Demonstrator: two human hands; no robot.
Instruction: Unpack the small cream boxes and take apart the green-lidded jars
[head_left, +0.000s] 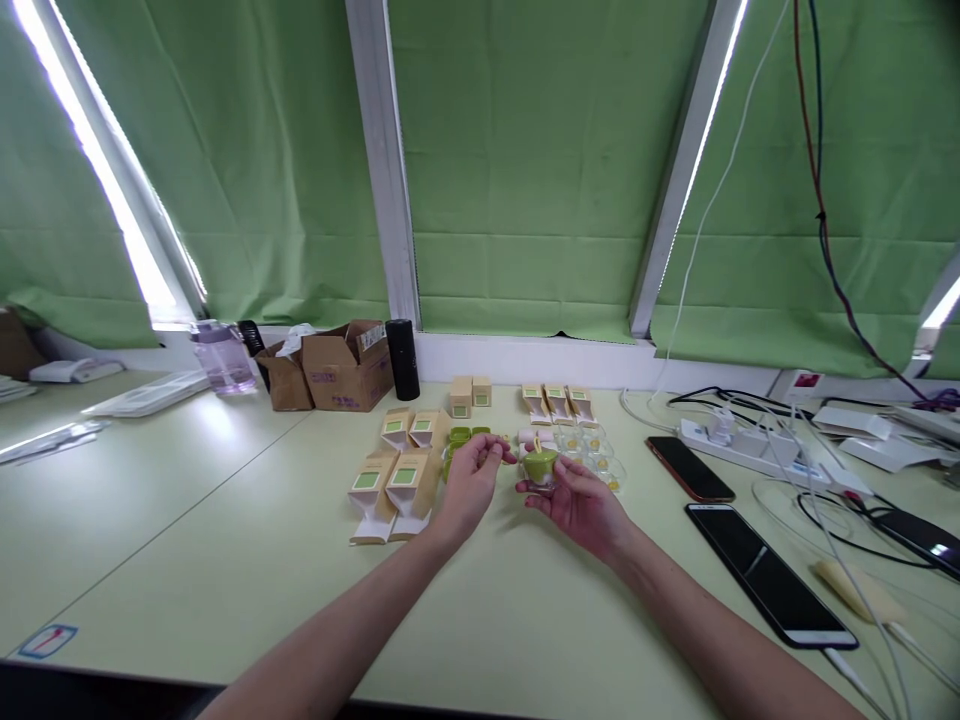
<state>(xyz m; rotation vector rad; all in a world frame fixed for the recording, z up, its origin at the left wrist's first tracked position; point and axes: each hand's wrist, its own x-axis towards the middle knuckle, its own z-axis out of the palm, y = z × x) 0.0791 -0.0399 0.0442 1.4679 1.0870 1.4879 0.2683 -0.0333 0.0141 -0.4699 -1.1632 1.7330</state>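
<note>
My right hand (585,508) is closed around a small clear cup with a green top (538,464), held upright just above the table. A thin pale loop or wick-like piece stands up from its top. My left hand (472,482) is beside it, thumb and fingertips pinched together; whatever they hold is too small to make out. Partly hidden behind the left hand are several green pieces (459,435). Behind the right hand stand several clear cups with yellow bits inside (592,440) and some pale pink pieces (534,435).
Open cardboard cartons with green labels (405,476) stand left of my hands. Closed small boxes (461,397) and three more open cartons (556,403) sit farther back. Phones (769,575), a power strip (750,450) and cables lie right. A brown box (345,372) and black cylinder (403,360) stand back left.
</note>
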